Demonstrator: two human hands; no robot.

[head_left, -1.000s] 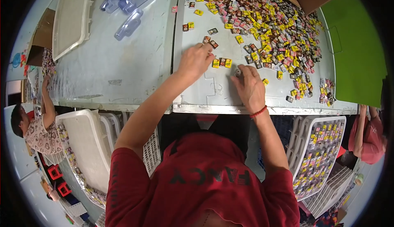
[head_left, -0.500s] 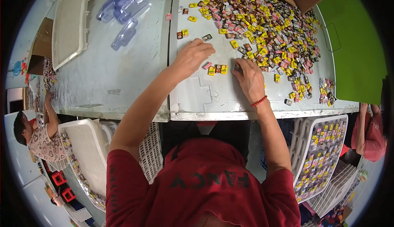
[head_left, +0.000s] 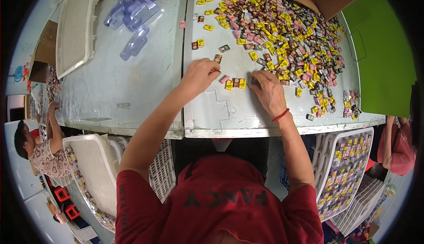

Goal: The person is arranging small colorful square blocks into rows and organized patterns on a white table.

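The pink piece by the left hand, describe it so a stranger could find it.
On the right table panel, a short row of small pieces lies between the hands. The pink piece is at its left end, nearest the left hand; its neighbours are yellow and brown.

The person wears a red short-sleeved shirt (head_left: 221, 200) and a red wristband (head_left: 281, 115).

On the pale grey worktable (head_left: 132, 80), the left hand (head_left: 198, 74) curls loosely beside a short row of small yellow, brown and pink wrapped squares (head_left: 234, 83). The right hand (head_left: 269, 91) lies flat, fingertips touching that row's right end. Beyond the row spreads a heap of small multicoloured wrapped squares (head_left: 287, 36).
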